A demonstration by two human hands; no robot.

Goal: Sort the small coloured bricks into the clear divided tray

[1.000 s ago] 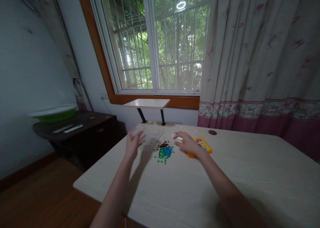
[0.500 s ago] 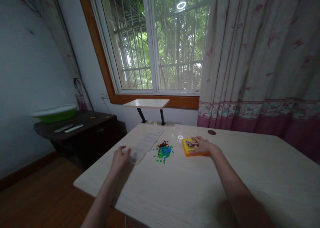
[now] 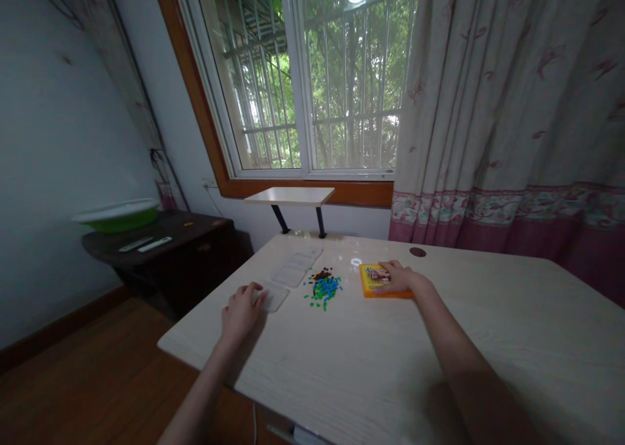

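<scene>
The clear plastic strip point(image 3: 288, 277) now lies flat on the worktop point(image 3: 371, 360), where a second ago the left hand point(image 3: 241, 311) held it up beside the bead pile point(image 3: 323, 287). That hand rests curled on its near end, and I cannot tell whether it grips. The right hand point(image 3: 398, 277) has moved from the beads onto the orange box point(image 3: 367, 288), lying flat and released. The strip's near end sits close to the worktop's left edge, with wide bare surface nearer and rightward.

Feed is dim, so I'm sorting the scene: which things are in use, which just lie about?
In use: left hand on the nearest clear sheet; right hand on the orange box; small coloured pieces between them.
Lying about: green basin, two remotes, small shelf.
</scene>
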